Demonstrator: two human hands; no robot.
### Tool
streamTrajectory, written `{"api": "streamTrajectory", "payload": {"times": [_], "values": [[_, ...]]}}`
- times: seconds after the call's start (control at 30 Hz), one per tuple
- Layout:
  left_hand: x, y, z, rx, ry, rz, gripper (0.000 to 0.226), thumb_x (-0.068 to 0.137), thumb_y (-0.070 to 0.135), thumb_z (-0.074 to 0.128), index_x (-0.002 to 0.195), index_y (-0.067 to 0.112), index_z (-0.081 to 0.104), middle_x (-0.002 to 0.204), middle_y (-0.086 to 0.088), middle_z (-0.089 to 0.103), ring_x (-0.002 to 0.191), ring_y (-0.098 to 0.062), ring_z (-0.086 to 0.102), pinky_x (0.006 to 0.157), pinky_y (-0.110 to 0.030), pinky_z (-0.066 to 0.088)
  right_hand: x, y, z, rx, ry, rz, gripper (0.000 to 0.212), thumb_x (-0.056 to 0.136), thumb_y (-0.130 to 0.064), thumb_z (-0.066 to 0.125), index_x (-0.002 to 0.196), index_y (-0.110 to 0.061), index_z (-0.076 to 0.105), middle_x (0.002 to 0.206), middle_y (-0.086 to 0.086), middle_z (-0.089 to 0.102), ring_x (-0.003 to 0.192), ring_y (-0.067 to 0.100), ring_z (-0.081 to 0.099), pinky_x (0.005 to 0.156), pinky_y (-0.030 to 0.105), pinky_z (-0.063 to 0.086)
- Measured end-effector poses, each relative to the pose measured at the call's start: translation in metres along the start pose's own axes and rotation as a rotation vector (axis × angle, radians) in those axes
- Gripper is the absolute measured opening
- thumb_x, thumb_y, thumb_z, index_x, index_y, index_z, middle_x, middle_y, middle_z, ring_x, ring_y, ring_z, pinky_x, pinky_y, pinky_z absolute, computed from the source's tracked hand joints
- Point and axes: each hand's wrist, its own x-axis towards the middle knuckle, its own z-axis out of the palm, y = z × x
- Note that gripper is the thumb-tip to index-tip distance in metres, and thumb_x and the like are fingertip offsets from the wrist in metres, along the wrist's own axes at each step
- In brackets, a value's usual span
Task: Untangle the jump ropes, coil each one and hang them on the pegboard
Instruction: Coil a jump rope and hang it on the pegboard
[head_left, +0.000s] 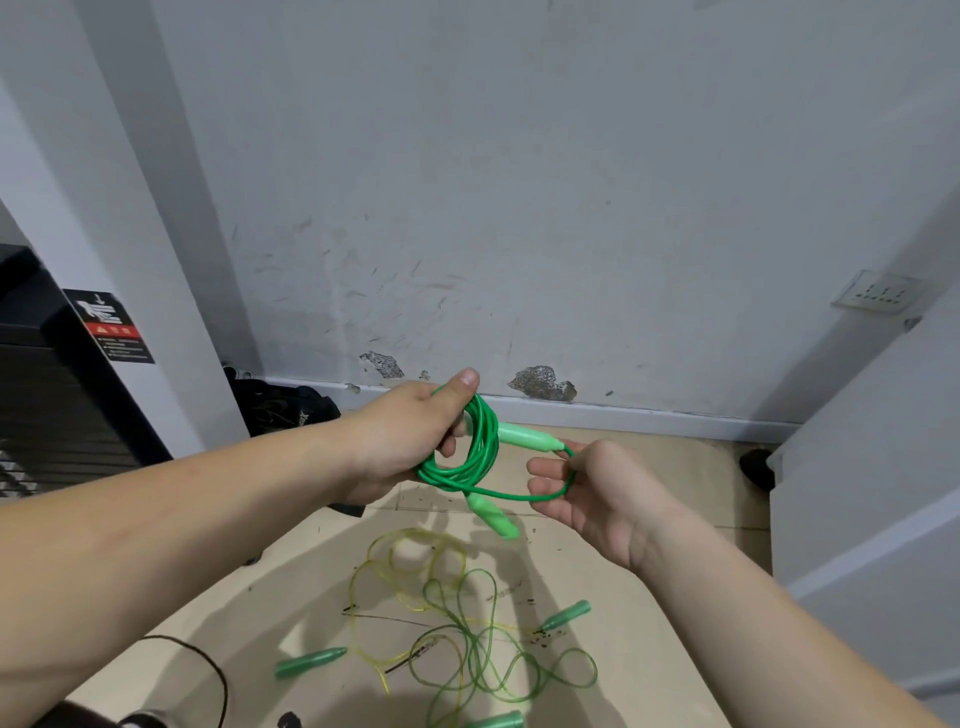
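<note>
My left hand (415, 436) grips a coiled bright green jump rope (475, 457), thumb over the top of the coil. One light green handle (527, 435) points right from the coil and the other (493, 517) hangs below it. My right hand (587, 486) holds the last loop of that rope in its curled fingers, palm up. On the floor below lie a yellow rope (410, 561) and a translucent green rope (483, 660), tangled together, with dark green handles (310, 662) (566, 616). No pegboard is in view.
A scuffed grey wall (519, 208) stands close ahead, with a socket plate (878, 298) at right. A black unit with a warning sticker (111, 325) is at left, and dark cloth (285, 408) lies by the skirting. A black cord (208, 665) curves over the tan floor.
</note>
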Motion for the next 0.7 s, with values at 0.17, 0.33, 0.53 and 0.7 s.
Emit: {"api": "streamTrajectory", "payload": {"times": [0.17,0.33,0.53,0.7], "values": [[-0.006,-0.002,0.007,0.099,-0.001,0.005,0.058,0.1,0.067,0.041,0.095,0.014,0.064,0.076,-0.004,0.057,0.065,-0.017,0.041,0.059,-0.03,0.031,0.003,0.001,0.0,-0.079,0.025,0.024,0.038,0.094,-0.004,0.032,0.118,-0.006,0.061,0.091,0.013,0.072,0.042,0.015,0.04,0.041,0.021,0.041],[-0.008,-0.002,0.018,0.193,-0.015,0.123,0.055,0.103,0.062,0.038,0.081,0.016,0.057,0.068,-0.002,0.054,0.062,-0.016,0.039,0.059,-0.031,0.028,-0.003,-0.001,0.006,-0.065,-0.156,0.099,0.03,0.085,-0.015,0.039,0.105,-0.009,0.062,0.061,-0.001,0.042,0.035,0.012,0.017,0.036,0.019,0.019],[-0.008,-0.001,0.017,0.178,0.016,0.157,0.058,0.103,0.061,0.038,0.073,0.021,0.066,0.066,0.002,0.055,0.064,-0.014,0.041,0.063,-0.03,0.032,-0.015,0.0,0.011,-0.253,-0.252,0.068,0.008,0.099,-0.03,0.063,0.095,-0.023,0.066,0.055,-0.006,0.015,0.034,0.009,0.011,0.033,0.019,0.017],[-0.004,-0.003,0.013,0.217,0.048,0.149,0.065,0.102,0.065,0.038,0.092,0.007,0.067,0.069,0.001,0.058,0.062,-0.014,0.042,0.063,-0.032,0.031,-0.007,0.003,0.0,-0.385,-0.115,-0.097,0.019,0.094,-0.029,0.068,0.094,-0.013,0.076,0.073,-0.001,0.044,0.045,0.012,0.021,0.041,0.021,0.022]]}}
